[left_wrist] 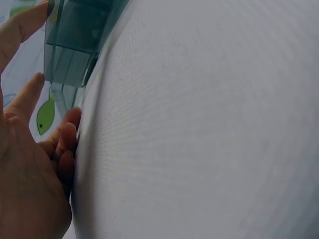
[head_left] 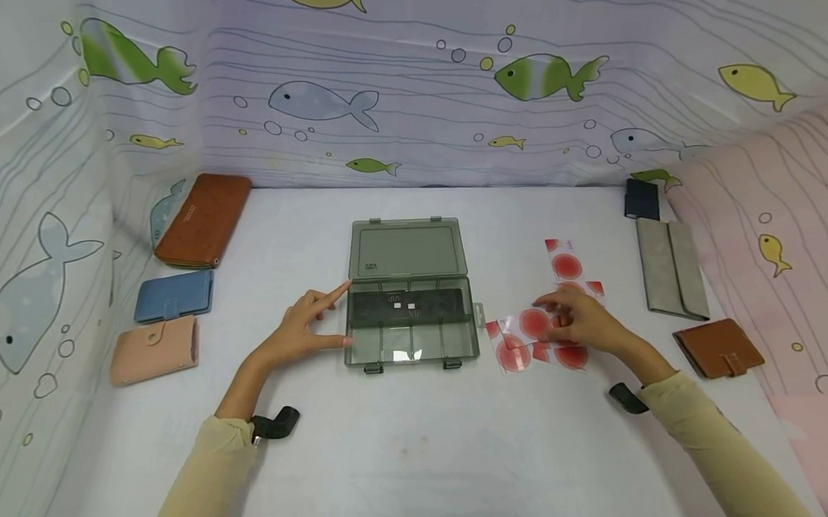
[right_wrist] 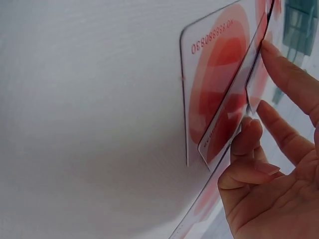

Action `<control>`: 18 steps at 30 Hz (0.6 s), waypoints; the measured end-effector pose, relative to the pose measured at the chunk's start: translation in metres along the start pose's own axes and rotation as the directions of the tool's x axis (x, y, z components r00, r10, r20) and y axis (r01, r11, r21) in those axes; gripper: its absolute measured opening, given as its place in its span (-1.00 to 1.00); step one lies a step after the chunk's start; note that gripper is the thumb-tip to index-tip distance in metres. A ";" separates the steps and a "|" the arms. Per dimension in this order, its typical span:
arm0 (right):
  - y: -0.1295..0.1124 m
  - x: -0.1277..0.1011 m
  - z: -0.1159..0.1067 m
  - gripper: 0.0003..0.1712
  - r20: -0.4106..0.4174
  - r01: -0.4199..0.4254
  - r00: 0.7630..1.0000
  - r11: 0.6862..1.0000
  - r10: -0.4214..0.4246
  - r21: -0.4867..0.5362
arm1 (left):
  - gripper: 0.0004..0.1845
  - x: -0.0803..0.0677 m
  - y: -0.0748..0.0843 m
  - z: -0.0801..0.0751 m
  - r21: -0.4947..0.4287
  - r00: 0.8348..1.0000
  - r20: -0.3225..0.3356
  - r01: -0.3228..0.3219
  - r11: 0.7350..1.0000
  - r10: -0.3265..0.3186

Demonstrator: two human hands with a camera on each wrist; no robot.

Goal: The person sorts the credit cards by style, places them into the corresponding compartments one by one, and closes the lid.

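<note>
A translucent grey-green compartment box lies with its lid folded back. Black cards marked VIP lie across its rear compartments. My left hand touches the box's left side with outstretched index finger and thumb; the other fingers are bent in the left wrist view. Right of the box, several white cards with red circles lie spread and partly overlapping. My right hand pinches one red-circle card by its edges, just over the others. Its ring and little fingers are curled in the right wrist view.
At left are a brown wallet, a blue wallet and a pink wallet. At right stand a navy card holder, a grey wallet and a brown wallet. A fish-print curtain borders the white table.
</note>
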State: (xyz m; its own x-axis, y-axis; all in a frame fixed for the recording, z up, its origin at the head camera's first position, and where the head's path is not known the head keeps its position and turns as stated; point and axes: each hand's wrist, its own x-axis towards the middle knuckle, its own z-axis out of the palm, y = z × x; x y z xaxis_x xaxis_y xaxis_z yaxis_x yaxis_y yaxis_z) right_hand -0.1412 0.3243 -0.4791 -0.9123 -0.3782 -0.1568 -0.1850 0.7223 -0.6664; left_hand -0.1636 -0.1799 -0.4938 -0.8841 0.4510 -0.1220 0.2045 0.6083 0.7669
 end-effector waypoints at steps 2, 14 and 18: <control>0.000 -0.001 0.001 -0.41 -0.001 -0.005 1.000 1.000 0.005 0.003 | 0.02 0.000 -0.001 0.000 -0.004 1.000 -0.002 0.000 1.000 0.000; -0.002 -0.007 0.002 -0.65 -0.103 0.004 0.995 0.998 0.003 0.069 | 0.03 0.000 -0.004 0.001 -0.014 1.000 -0.012 -0.012 1.000 0.012; -0.002 -0.011 0.001 -0.69 -0.157 0.038 0.987 0.997 -0.027 0.070 | 0.03 0.000 -0.003 0.000 -0.013 1.000 -0.008 -0.008 1.000 0.008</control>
State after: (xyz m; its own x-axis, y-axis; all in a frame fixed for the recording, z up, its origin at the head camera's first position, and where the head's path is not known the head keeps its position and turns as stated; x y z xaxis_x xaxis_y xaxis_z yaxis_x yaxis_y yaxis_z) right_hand -0.1307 0.3266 -0.4771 -0.9531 -0.3018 -0.0220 -0.1940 0.6652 -0.7210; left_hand -0.1639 -0.1815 -0.4964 -0.8859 0.4505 -0.1106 0.2062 0.5960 0.7761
